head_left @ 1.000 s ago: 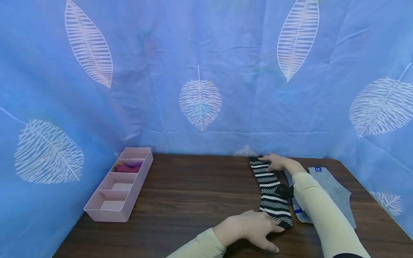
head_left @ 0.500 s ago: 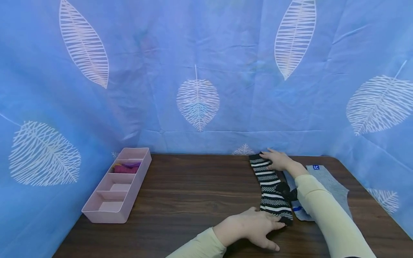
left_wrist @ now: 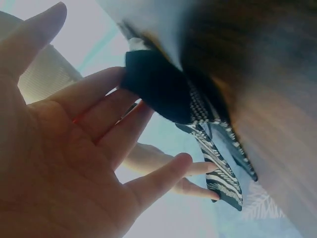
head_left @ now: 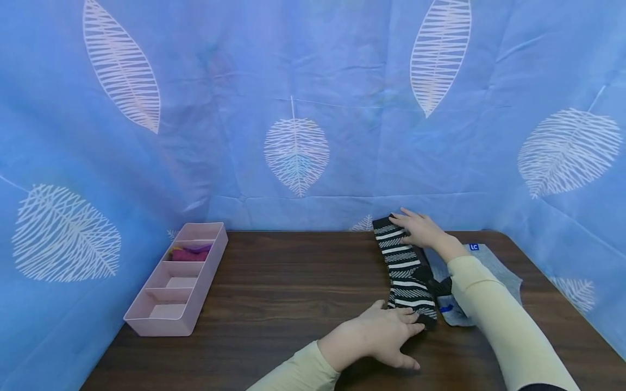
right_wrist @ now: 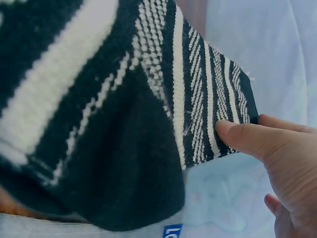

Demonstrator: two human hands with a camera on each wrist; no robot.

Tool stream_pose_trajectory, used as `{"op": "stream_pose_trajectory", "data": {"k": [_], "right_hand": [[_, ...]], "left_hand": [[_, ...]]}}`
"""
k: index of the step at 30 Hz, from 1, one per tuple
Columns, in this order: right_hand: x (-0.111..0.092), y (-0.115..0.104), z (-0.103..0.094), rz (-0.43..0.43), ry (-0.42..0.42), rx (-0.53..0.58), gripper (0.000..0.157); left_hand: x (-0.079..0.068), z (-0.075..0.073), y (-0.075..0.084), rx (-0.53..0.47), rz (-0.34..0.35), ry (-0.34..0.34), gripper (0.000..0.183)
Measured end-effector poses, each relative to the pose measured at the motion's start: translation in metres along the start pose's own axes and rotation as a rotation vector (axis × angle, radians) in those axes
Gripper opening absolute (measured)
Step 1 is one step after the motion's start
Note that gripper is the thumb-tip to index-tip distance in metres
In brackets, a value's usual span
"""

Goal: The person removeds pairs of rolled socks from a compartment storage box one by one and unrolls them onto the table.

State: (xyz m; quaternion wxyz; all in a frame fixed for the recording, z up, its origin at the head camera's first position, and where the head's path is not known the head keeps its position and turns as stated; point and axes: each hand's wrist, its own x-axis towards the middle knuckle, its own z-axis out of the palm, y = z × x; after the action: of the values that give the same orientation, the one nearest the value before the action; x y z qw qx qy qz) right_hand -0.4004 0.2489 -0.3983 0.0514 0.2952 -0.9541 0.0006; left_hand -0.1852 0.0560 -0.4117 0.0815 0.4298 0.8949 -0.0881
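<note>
A black-and-white striped sock (head_left: 403, 260) with black heel and toe lies lengthwise at the right of the table. Another dark layer shows beside its heel; I cannot tell whether it is a second sock. My right hand (head_left: 424, 232) pinches the cuff at the far end, thumb on the upper face in the right wrist view. At the near end my left hand (head_left: 376, 335) touches the black toe (left_wrist: 156, 84) with outstretched fingers, the thumb well apart. Grey socks (head_left: 494, 266), one with a blue LC label, lie partly hidden beneath my right forearm.
At the left of the brown table (head_left: 303, 288) stands a pink divided box (head_left: 207, 290). Red and purple cloth (head_left: 189, 254) fills one compartment. A blue leaf-patterned curtain (head_left: 235, 108) closes off the back and sides.
Both hands and the striped sock sit slightly higher in the head view, which has itself shifted a little. My right hand stays at the cuff and my left at the toe.
</note>
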Motion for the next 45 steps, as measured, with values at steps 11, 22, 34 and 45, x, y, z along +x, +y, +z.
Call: {"op": "stream_pose_trajectory", "data": {"k": [11,22,34,45], "right_hand": [[0.016,-0.020,-0.015,-0.004,0.022,-0.010,0.072],[0.032,-0.037,-0.006,-0.056,0.032,0.030,0.073],[0.044,-0.058,0.016,-0.063,-0.026,0.074,0.072],[0.047,-0.065,0.024,-0.026,-0.130,0.081,0.070]], "left_hand": [[-0.020,-0.008,-0.011,-0.072,-0.047,0.026,0.070],[-0.050,0.005,-0.024,-0.109,-0.105,0.013,0.069],[-0.071,0.016,-0.033,-0.176,-0.169,-0.050,0.066],[-0.069,0.018,-0.031,-0.174,-0.170,-0.106,0.065]]}}
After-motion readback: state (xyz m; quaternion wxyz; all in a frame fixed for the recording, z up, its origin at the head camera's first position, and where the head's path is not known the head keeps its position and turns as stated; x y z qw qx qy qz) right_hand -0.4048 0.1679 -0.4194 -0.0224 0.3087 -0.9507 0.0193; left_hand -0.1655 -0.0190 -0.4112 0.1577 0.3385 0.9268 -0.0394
